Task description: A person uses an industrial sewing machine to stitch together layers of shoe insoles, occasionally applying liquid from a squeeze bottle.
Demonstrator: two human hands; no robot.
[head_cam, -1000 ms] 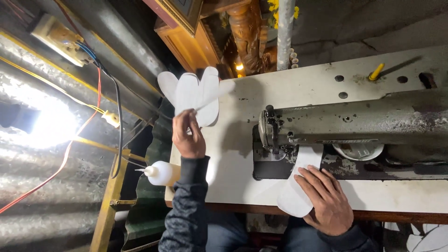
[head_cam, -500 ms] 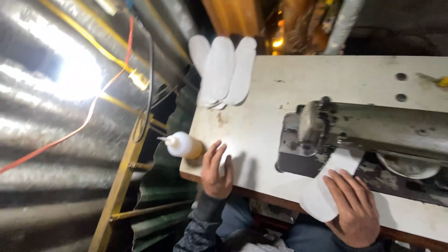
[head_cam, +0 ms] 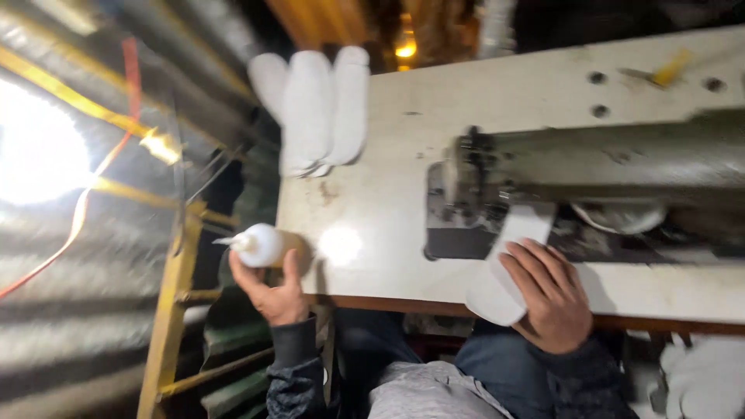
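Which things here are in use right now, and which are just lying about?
In use:
left hand gripping the squeeze bottle at the table edge
right hand pressing the white sole piece at the sewing machine

Lying about:
stack of white sole pieces at the table's far corner
yellow tool, blurred
orange cable along the wall

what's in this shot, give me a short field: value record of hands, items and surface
left hand: wrapped around a white squeeze bottle at the table's left edge, nozzle pointing left
right hand: flat on a white insole-shaped piece beside the sewing machine
sewing machine: dark, lying across the table
table: pale top, worn
stack: white insole pieces fanned at the far left corner
image: blurred
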